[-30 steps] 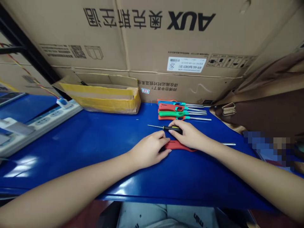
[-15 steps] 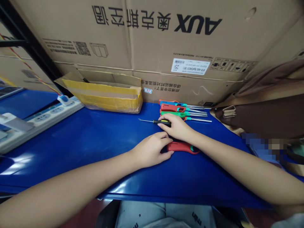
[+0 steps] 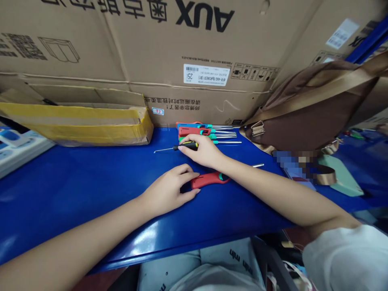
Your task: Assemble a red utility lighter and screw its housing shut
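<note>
A red long-nosed lighter [image 3: 209,179] lies on the blue table. My left hand [image 3: 171,188] closes thumb and fingers around its left end. Its metal nozzle pokes out past my right forearm, which hides part of it. My right hand [image 3: 204,149] grips the black and yellow handle of a thin screwdriver [image 3: 165,150], its shaft pointing left above the table. Just behind this hand lies a row of several more lighters, among them a red one [image 3: 192,131] and a blue one. A green one is mostly covered by the hand.
A yellow-taped cardboard box [image 3: 75,135] stands at the back left, beside a white power strip [image 3: 26,151]. A large cardboard sheet [image 3: 136,52] rises behind the table. On the right are a brown bag [image 3: 306,105] and a pale green object [image 3: 345,178].
The view has turned right, so more of the bag and the red lighter's nozzle tip now show. Both hands keep their holds, with the screwdriver still in the right.
</note>
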The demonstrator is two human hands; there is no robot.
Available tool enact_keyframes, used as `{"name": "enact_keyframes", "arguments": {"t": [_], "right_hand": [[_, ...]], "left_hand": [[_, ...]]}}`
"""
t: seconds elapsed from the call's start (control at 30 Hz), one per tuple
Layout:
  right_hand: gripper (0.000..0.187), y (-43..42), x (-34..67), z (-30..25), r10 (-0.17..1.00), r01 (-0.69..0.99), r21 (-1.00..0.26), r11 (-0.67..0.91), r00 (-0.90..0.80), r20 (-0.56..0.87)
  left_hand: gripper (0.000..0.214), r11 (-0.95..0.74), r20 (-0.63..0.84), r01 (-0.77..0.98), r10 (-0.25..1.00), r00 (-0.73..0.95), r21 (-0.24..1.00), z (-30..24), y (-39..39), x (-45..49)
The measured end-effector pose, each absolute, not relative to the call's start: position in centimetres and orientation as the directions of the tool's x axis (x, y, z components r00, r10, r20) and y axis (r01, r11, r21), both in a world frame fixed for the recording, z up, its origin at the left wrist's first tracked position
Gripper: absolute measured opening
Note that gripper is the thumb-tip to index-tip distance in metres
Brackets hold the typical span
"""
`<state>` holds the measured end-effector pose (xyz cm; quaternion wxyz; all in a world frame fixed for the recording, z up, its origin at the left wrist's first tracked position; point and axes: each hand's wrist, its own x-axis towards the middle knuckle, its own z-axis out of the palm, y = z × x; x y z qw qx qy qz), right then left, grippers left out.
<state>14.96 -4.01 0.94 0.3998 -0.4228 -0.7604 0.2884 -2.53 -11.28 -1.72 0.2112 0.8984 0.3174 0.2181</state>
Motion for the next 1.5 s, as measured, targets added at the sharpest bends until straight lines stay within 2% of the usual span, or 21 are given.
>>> {"name": "enact_keyframes", "arguments": {"t": [0.2,0.37,0.5,0.63,0.8,0.9,1.03,1.2,1.5], "right_hand": [[0.01,-6.6,18.7,2.5,0.944,0.263,-0.908,0.326,-0.145,0.297],[0.027,-8.2,21.9,2.9,0.984,0.02,-0.984,0.179,-0.024,0.178],[0.034,-8.4,22.9,2.2,0.989,-0.143,-0.979,0.142,0.063,0.134],[0.033,-8.3,23.2,1.3,0.997,-0.24,-0.969,0.06,0.066,0.045],[0.033,-8.3,23.5,1.0,0.998,-0.289,-0.957,-0.002,0.057,-0.02],[0.032,-8.6,23.5,1.3,0.997,-0.297,-0.955,-0.001,0.069,-0.022],[0.026,-9.0,23.3,1.5,0.996,-0.303,-0.953,0.024,0.084,-0.002],[0.025,-9.5,23.1,1.5,0.996,-0.273,-0.959,0.075,0.069,0.059],[0.02,-10.0,22.8,1.7,0.992,-0.28,-0.954,0.105,0.101,0.079]], "left_hand": [[0.039,-0.714,0.251,0.466,0.651,0.717,0.522,-1.5,-11.4,-2.4],[0.039,-0.715,0.262,0.432,0.639,0.724,0.55,-1.6,-11.5,-2.3],[0.037,-0.626,0.287,0.374,0.702,0.652,0.684,-1.6,-11.6,-2.0],[0.028,-0.42,0.203,0.359,0.837,0.507,0.833,-1.2,-11.5,-1.6],[0.026,-0.015,-0.082,0.213,0.895,0.438,0.977,0.0,-11.5,-1.4],[0.023,0.152,-0.189,0.119,0.873,0.449,0.981,0.5,-11.5,-1.4],[0.023,0.31,-0.25,-0.056,0.85,0.464,0.949,0.5,-11.6,-1.2],[0.028,0.405,-0.313,-0.115,0.831,0.461,0.907,0.2,-11.4,-1.2],[0.023,0.369,-0.29,-0.089,0.838,0.463,0.925,-0.4,-11.2,-1.3]]}}
